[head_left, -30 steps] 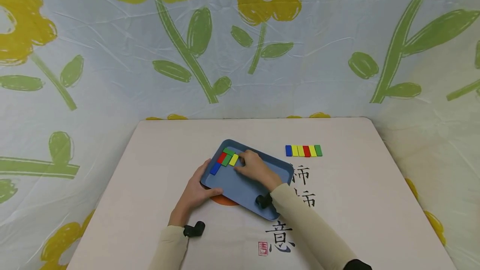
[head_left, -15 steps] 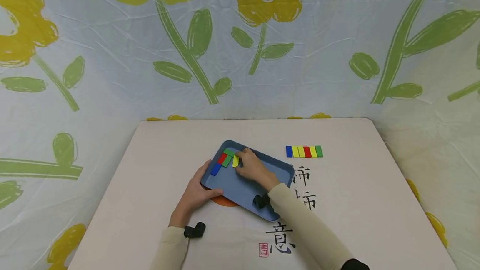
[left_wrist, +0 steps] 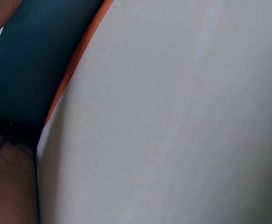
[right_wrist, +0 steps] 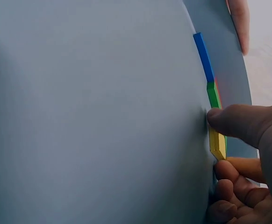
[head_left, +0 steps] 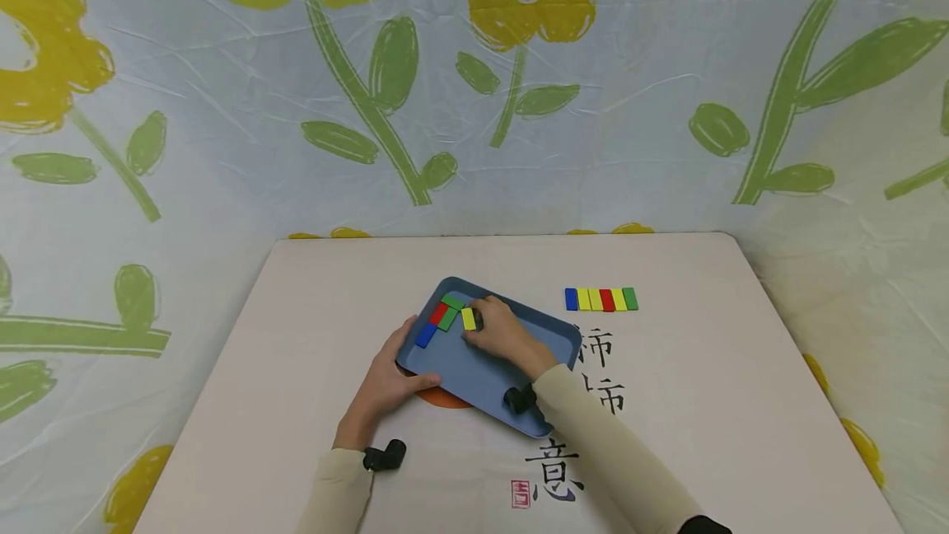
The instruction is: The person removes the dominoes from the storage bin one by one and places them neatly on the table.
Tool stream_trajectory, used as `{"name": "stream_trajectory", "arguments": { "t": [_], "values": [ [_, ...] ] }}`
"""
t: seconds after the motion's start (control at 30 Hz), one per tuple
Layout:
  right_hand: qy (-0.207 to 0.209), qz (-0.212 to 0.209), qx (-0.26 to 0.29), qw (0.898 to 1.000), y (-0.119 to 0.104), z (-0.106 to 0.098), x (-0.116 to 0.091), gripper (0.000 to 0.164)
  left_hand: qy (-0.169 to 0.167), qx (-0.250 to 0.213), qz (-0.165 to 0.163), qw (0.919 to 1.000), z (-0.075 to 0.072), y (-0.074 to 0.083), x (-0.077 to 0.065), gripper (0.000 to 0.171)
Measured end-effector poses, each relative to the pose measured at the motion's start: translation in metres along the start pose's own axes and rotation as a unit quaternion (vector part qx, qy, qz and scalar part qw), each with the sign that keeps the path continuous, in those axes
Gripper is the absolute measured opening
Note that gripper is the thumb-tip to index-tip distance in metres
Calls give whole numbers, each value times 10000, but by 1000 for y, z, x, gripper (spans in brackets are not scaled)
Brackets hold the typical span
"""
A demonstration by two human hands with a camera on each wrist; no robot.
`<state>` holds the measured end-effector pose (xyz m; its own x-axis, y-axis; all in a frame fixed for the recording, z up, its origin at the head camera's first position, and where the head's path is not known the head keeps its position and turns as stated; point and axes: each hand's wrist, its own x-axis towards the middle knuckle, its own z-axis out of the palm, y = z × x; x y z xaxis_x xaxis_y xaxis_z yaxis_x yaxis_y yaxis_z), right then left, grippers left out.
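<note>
My left hand (head_left: 384, 379) grips the lower left corner of the blue tray (head_left: 485, 381), its thumb over the near rim and its fingers along the left side. Over the tray, my right hand (head_left: 507, 334) pinches a yellow tile (head_left: 469, 319) between thumb and forefinger; the right wrist view shows the tile (right_wrist: 216, 142) edge-on between them. Left of it in the tray lie a blue tile (head_left: 426, 335), a red tile (head_left: 439, 314) and two green tiles (head_left: 447, 319), grouped together. The left wrist view shows mostly tablecloth, with the tray's outer wall (left_wrist: 28, 65) beside the hand.
A row of blue, yellow, red and green tiles (head_left: 601, 299) lies on the table (head_left: 704, 369) right of the tray. Black printed characters (head_left: 556, 468) and an orange shape (head_left: 445, 398) mark the cloth. A flowered curtain (head_left: 630, 147) stands behind.
The yellow tile has turned and shifted slightly right, and a gap now shows between it and the green tile. My left hand and the tray have stayed in place.
</note>
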<state>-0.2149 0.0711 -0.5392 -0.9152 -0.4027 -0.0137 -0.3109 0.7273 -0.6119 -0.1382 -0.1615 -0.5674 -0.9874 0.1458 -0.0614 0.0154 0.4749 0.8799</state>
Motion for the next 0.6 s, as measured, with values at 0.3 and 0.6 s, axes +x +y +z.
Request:
{"name": "stream_trajectory", "arguments": {
  "t": [0.3,0.6],
  "values": [
    [-2,-35,65,10000,0,-2,0,43,21,38,135,9999,-2,0,-2,107],
    [-390,-34,-206,9990,-1,-5,5,51,-10,79,9,10000,-3,1,-1,107]
  ]
}}
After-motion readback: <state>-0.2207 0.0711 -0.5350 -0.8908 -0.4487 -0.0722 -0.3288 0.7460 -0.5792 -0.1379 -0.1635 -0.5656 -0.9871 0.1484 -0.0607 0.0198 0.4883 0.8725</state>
